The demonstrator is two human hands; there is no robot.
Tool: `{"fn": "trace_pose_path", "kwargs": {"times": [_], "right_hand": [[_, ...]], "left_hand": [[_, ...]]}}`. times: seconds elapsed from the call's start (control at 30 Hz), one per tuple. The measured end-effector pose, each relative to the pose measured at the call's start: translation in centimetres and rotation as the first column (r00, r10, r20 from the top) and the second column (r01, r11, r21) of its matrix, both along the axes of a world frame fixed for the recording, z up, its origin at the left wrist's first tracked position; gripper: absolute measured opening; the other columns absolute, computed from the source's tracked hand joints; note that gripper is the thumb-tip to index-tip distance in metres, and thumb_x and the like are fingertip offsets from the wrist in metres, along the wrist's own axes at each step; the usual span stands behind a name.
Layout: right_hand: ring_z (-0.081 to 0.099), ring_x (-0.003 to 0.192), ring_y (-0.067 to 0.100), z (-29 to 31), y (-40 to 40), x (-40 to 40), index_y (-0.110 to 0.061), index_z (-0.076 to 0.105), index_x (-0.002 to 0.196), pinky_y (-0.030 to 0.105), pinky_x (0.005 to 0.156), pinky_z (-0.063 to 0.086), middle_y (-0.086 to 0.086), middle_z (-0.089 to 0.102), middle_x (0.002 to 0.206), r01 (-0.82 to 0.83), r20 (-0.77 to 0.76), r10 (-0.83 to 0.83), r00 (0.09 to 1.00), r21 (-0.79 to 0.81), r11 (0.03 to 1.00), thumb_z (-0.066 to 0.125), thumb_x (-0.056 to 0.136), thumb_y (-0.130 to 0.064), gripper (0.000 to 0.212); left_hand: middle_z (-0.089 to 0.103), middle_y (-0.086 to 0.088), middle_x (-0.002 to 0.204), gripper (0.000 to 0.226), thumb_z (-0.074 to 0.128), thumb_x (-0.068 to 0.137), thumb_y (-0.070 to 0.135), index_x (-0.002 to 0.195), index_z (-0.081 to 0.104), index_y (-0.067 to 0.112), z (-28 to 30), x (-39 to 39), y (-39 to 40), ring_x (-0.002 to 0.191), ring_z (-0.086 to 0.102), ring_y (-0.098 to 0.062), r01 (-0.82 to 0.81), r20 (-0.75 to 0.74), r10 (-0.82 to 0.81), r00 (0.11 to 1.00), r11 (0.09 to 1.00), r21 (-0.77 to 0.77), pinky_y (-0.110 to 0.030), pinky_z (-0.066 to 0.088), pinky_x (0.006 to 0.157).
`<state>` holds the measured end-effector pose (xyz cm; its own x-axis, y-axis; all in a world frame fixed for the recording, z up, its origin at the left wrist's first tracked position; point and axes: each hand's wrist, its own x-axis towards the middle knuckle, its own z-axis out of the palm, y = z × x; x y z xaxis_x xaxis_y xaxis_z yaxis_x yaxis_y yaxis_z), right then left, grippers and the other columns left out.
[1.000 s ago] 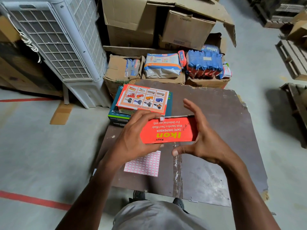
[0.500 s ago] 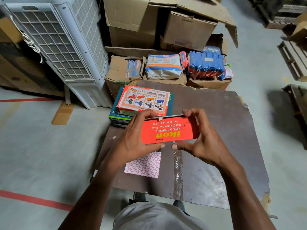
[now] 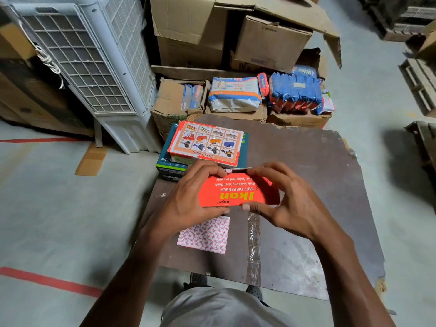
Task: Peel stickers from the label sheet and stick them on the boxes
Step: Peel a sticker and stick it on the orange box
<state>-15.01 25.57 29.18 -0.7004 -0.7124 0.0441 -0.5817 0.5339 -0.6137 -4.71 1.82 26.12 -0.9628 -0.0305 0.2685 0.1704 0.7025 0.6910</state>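
I hold an orange tape dispenser box [image 3: 238,191] above the brown board [image 3: 318,185] with both hands. My left hand [image 3: 188,204] grips its left end, and my right hand [image 3: 290,204] grips its right end. Fingertips of both hands press along the far top edge, where a small white sticker [image 3: 228,171] with a red border sits. The label sheet [image 3: 207,234], white with pink-bordered stickers, lies flat on the board just below my left hand. Another orange box [image 3: 207,142] with product pictures rests on a teal box [image 3: 169,166] at the board's far left.
A white air cooler [image 3: 94,62] stands at the back left. Cardboard cartons [image 3: 236,36] and packets of goods [image 3: 295,93] crowd the floor behind the board. Wooden pallets [image 3: 420,86] sit at the right. A strip of clear tape [image 3: 253,246] runs across the board. Red floor lines [image 3: 47,279] cross the left.
My right hand has closed in from an open pose onto the box's right end. Its fingers now press the far top edge beside the sticker, and the box has tilted slightly.
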Motion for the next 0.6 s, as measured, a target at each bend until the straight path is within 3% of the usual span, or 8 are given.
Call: {"fn": "trace_pose_path", "kwargs": {"times": [0.13, 0.23, 0.33, 0.43, 0.5, 0.6], "right_hand": [[0.057, 0.112, 0.009, 0.2, -0.2, 0.0, -0.036, 0.054, 0.142, 0.014, 0.076, 0.042, -0.012, 0.053, 0.138, -0.009, -0.011, 0.01, 1.0, 0.046, 0.999, 0.069, 0.07, -0.076, 0.083], [0.058, 0.109, 0.007, 0.2, -0.1, -0.1, -0.038, 0.049, 0.136, 0.02, 0.078, 0.049, -0.015, 0.054, 0.134, -0.015, -0.003, 0.015, 1.0, 0.04, 0.999, 0.068, 0.067, -0.079, 0.082], [0.063, 0.105, 0.003, 0.1, -0.2, 0.1, -0.041, 0.04, 0.123, 0.026, 0.078, 0.057, -0.023, 0.059, 0.124, 0.033, 0.122, -0.021, 0.992, -0.095, 0.995, 0.067, 0.067, -0.086, 0.076], [0.055, 0.126, 0.004, 0.1, -0.7, 0.1, -0.046, 0.039, 0.136, 0.036, 0.095, 0.055, -0.024, 0.054, 0.139, 0.028, 0.092, -0.017, 0.996, -0.117, 0.993, 0.067, 0.069, -0.082, 0.081], [0.052, 0.129, 0.006, 0.1, -1.0, 0.0, -0.046, 0.038, 0.145, 0.041, 0.1, 0.053, -0.023, 0.05, 0.146, -0.032, 0.05, 0.036, 0.998, -0.067, 0.997, 0.071, 0.068, -0.081, 0.09], [0.052, 0.132, 0.008, -0.1, -0.9, -0.3, -0.049, 0.029, 0.151, 0.046, 0.102, 0.053, -0.022, 0.047, 0.151, -0.105, 0.118, 0.105, 0.987, -0.006, 0.994, 0.081, 0.062, -0.075, 0.107]], "left_hand": [[0.051, 0.007, 0.133, 0.075, 0.094, 0.068, 0.039, 0.13, 0.057, 0.019, -0.2, -0.1, -0.2, 0.127, 0.051, -0.013, 0.029, 0.028, -0.028, 0.999, 0.999, -0.03, -0.025, 0.045, 0.103], [0.05, 0.011, 0.129, 0.075, 0.096, 0.066, 0.037, 0.125, 0.051, 0.027, -0.3, 0.0, 0.0, 0.122, 0.05, -0.003, -0.013, 0.06, 0.013, 0.998, 1.0, -0.005, -0.009, 0.041, 0.094], [0.046, 0.022, 0.124, 0.081, 0.096, 0.066, 0.035, 0.125, 0.041, 0.036, -0.5, 0.1, 0.6, 0.12, 0.047, 0.005, -0.049, 0.108, 0.044, 0.993, 0.998, 0.046, -0.006, 0.042, 0.089], [0.043, 0.031, 0.129, 0.088, 0.097, 0.064, 0.032, 0.13, 0.039, 0.035, -0.8, 0.0, 1.1, 0.122, 0.052, -0.001, -0.037, 0.122, 0.024, 0.992, 0.993, 0.11, -0.021, 0.052, 0.092], [0.043, 0.033, 0.13, 0.092, 0.097, 0.063, 0.034, 0.132, 0.037, 0.037, -0.6, 0.2, 1.5, 0.12, 0.053, 0.001, -0.046, 0.11, 0.031, 0.993, 0.99, 0.133, -0.017, 0.052, 0.09], [0.051, 0.022, 0.13, 0.093, 0.099, 0.06, 0.03, 0.131, 0.038, 0.035, -0.1, 0.5, 1.6, 0.117, 0.057, 0.003, -0.075, 0.069, 0.063, 0.996, 0.98, 0.186, -0.011, 0.049, 0.088]]}}
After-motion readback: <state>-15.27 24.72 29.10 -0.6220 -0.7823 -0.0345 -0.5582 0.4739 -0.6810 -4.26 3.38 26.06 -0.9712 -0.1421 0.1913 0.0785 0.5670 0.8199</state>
